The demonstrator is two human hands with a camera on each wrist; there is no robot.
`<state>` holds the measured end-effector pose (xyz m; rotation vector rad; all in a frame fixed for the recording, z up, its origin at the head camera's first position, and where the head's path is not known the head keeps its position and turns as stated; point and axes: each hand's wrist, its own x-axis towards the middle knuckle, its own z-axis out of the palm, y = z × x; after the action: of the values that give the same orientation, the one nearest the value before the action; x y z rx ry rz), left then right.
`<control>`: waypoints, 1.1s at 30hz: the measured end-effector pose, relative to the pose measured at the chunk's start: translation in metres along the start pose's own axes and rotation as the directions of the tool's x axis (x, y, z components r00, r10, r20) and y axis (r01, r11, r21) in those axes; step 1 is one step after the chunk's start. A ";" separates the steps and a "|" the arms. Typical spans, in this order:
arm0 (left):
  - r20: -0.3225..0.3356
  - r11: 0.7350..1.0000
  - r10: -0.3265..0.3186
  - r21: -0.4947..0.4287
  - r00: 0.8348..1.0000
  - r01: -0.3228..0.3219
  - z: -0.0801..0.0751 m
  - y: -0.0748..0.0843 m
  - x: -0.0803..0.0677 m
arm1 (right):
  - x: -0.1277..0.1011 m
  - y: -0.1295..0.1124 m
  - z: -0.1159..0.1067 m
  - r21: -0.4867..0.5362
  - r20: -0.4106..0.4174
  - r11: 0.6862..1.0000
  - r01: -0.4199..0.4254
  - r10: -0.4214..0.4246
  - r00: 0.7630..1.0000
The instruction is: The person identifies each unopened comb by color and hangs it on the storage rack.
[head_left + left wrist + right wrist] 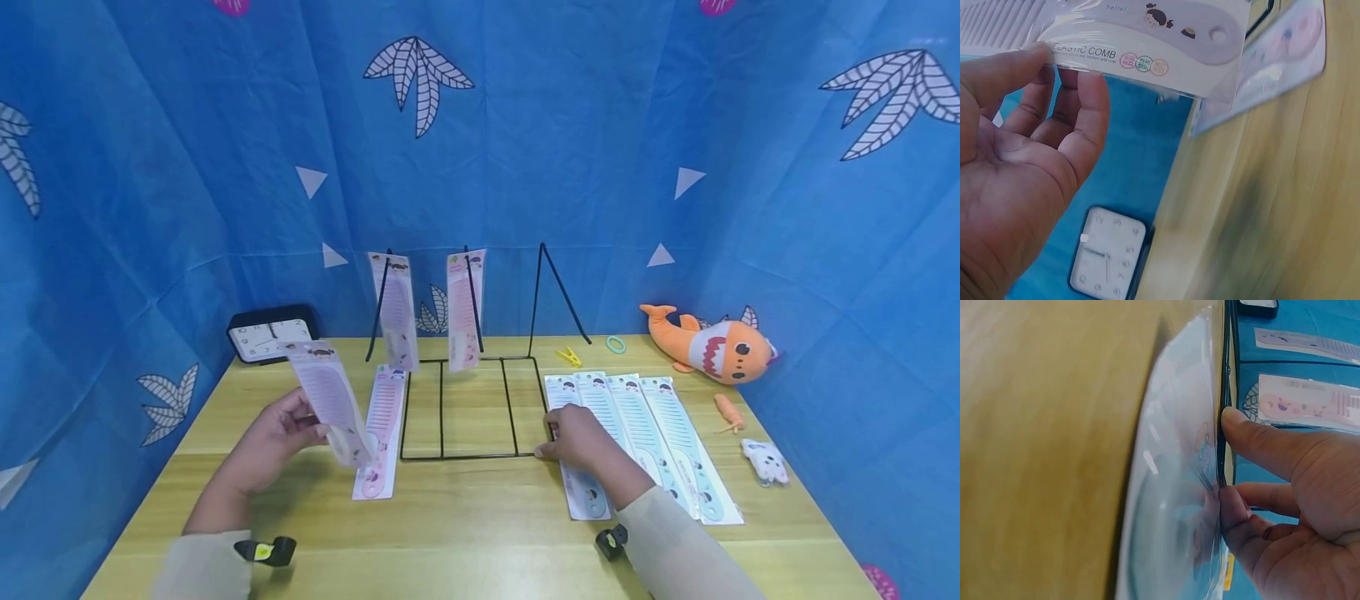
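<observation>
At the near left, my left hand [285, 427] pinches the edge of a purple packaged comb [330, 400], tilted and partly hiding a pink packaged comb [386, 433] flat on the table [465, 525]. To the right, I see my right hand [576, 437] gripping the right side of a black wire rack [480, 456], beside four blue packaged combs [678, 442]. Farther back, a second purple comb [397, 317] and a second pink comb [459, 312] hang on the rack, between a clock [273, 339] at far left and an orange plush shark [708, 348] at far right.
</observation>
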<state>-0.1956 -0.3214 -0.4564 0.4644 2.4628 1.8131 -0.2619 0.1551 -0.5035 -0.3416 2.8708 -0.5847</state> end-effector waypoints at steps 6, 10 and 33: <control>0.065 0.999 0.042 -0.014 0.997 -0.041 0.016 0.008 0.002 | 0.000 0.000 0.000 0.007 0.013 1.000 -0.026 0.025 1.000; 0.097 0.999 0.046 0.021 0.994 -0.048 0.025 0.013 0.006 | 0.000 0.000 0.001 0.009 0.020 0.999 -0.037 0.037 0.999; 0.091 0.999 -0.015 0.040 0.996 0.011 0.048 0.018 0.015 | 0.000 0.001 0.001 0.006 0.015 1.000 -0.028 0.028 1.000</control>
<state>-0.1957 -0.2681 -0.4522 0.5199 2.4389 1.7016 -0.2618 0.1558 -0.5045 -0.3028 2.8544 -0.5842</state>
